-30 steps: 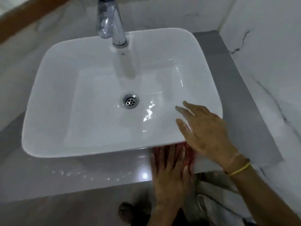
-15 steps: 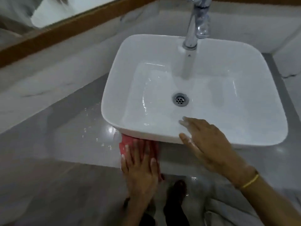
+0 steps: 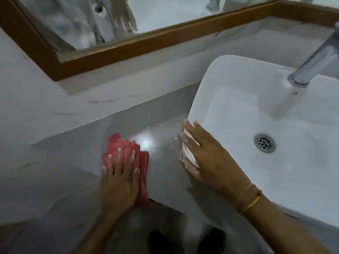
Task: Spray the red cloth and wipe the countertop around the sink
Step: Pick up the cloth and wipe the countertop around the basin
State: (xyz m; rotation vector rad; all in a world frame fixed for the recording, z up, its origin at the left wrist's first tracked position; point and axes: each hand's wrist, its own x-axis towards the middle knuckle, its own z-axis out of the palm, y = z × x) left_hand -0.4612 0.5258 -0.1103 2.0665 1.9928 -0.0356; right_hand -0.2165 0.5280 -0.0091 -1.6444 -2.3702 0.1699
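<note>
Head view. The left hand lies palm down on the red cloth, fingers spread and extended; its grip is wide and flat, pressing the cloth rather than clutching it. The cloth sits crumpled on the grey surface, to the left of the sink and apart from it, with its near end reaching the front edge of the surface. Most of the cloth shows beyond and to the right of the fingers.

The right hand rests on the left outer wall and rim of the sink, near its front corner, fingers extended and fanned; its grip is wide and holds nothing. A thin yellow band circles that wrist.

Between the two hands the surface carries a bright glare spot and scattered water droplets close to the sink's left side.

The sink is a white rectangular basin standing on the surface, with a metal drain in its bottom. A chrome tap rises at its far side, leaning out of frame to the upper right.

Behind the surface runs a pale marbled wall, and above it a mirror in a brown wooden frame; the reflection is blurred and cannot be read.
</note>
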